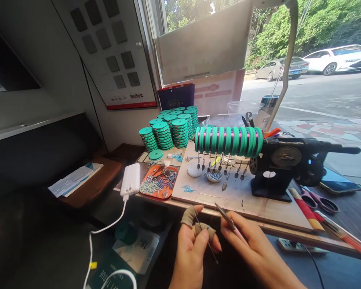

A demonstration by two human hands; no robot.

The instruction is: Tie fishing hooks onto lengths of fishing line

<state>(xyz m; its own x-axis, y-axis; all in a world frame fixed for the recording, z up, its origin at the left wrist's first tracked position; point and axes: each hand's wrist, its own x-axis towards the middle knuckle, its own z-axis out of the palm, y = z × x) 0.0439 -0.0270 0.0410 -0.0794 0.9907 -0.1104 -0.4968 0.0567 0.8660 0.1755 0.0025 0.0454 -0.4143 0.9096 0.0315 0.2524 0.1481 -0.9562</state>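
Over the table's front edge, my left hand pinches a thin dark wire-like piece between thumb and fingers. Tan cloth sleeves cover two of its fingers, and a tiny blue bit shows by the fingertips. Close beside it, my right hand grips what looks like small scissors, with a pink handle and pointed metal tips angled up to the left. Behind both hands, a row of green foam spools sits on a black winding device. Swivels and small weights dangle from the spools.
An orange tray of small tubes and metal parts stands left of the pale board. Behind it rise stacked green spools. A white power bank trails a cable. Larger scissors and a phone lie right.
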